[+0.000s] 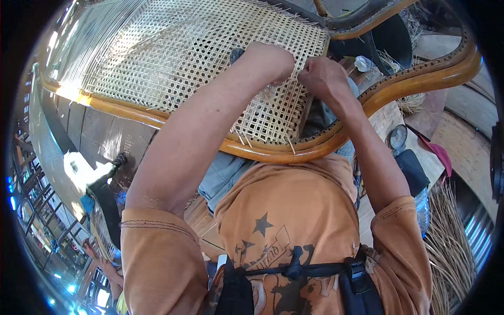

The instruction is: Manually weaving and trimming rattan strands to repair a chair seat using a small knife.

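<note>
The woven cane panel [210,58], pale with open holes, stretches across a curved brown frame [294,156] in front of me. My left hand [271,62] is closed over the panel near its right end, knuckles up, its fingertips turned down and hidden. Just to its right, my right hand [324,77] is closed with its fingers bent at the panel's right edge. Whatever either hand grips, perhaps a thin strand, is too small or hidden to make out. A small dark object [236,55] lies on the weave beside my left wrist. Loose cane ends [247,139] stick out over the near rim.
The frame's curved right part [420,81] has a row of small holes and loops past my right forearm. A black container [392,43] stands beyond it. At lower right lies a bundle of long dry strands [451,231]. Another person's hand [100,262] shows at lower left.
</note>
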{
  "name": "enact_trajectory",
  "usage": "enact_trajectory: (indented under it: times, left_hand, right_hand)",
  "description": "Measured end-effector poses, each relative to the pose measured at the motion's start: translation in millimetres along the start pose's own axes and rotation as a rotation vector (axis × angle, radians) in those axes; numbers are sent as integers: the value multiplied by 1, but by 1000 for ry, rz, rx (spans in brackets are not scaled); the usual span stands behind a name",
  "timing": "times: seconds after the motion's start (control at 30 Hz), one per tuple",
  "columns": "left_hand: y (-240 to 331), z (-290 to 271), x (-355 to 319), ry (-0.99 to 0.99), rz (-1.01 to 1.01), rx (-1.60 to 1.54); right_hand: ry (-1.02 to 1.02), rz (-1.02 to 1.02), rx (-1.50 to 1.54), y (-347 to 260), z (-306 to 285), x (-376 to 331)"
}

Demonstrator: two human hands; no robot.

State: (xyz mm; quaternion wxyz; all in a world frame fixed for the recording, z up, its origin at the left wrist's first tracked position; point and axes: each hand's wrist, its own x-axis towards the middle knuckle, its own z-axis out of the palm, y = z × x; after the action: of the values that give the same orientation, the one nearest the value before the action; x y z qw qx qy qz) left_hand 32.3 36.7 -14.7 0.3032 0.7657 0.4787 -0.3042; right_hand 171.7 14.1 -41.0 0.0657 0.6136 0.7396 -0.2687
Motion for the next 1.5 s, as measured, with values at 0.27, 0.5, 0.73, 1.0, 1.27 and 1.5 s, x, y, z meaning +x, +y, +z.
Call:
enact_trajectory:
  times: [0.27,0.5,0.73,1.0,1.27,1.5]
  left_hand:
    - [-12,37,-9,277,54,3]
    - [1,26,-17,252,52,51]
    - [14,4,-10,184,74,105]
    - [-7,17,-9,135,46,16]
    - [5,2,-9,93,-28,99]
    - [-6,5,-1,77,-85,-28]
  right_hand:
    - [94,-64,-16,2,20,-11]
    - [106,-170,-53,1,15,-18]
    - [29,-68,16,5,19,-12]
    - [139,-187,-182,2,24,-17]
    - [236,-125,-158,-7,30,-26]
    - [219,-239,-140,-2,32,-17]
